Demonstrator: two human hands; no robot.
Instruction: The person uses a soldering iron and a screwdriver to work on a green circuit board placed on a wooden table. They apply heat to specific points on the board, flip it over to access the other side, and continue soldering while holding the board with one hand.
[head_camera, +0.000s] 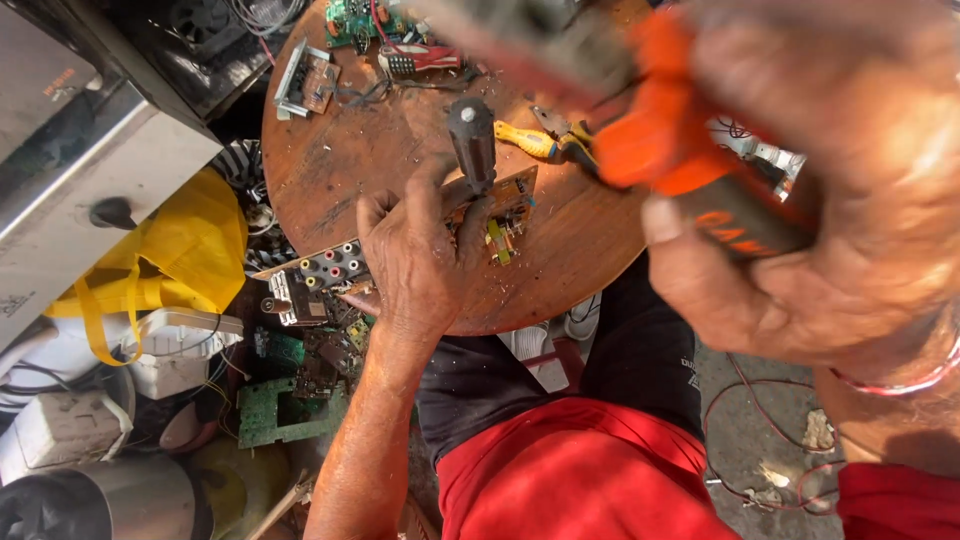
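My left hand (415, 255) grips a brown circuit board (505, 205) at the near side of a round wooden table (380, 150), thumb and fingers around it. A dark cylindrical capacitor (472, 140) stands up from the board just above my fingers. My right hand (830, 190) is raised close to the camera and blurred. It holds an orange and black tool (680, 130) with a grey front end, above the table's right side.
Yellow-handled pliers (540, 140) lie on the table behind the board. More circuit boards (365, 20) sit at the far edge. A panel with coloured sockets (325, 265), green boards (280, 405), a yellow bag (190, 250) and metal casings crowd the left.
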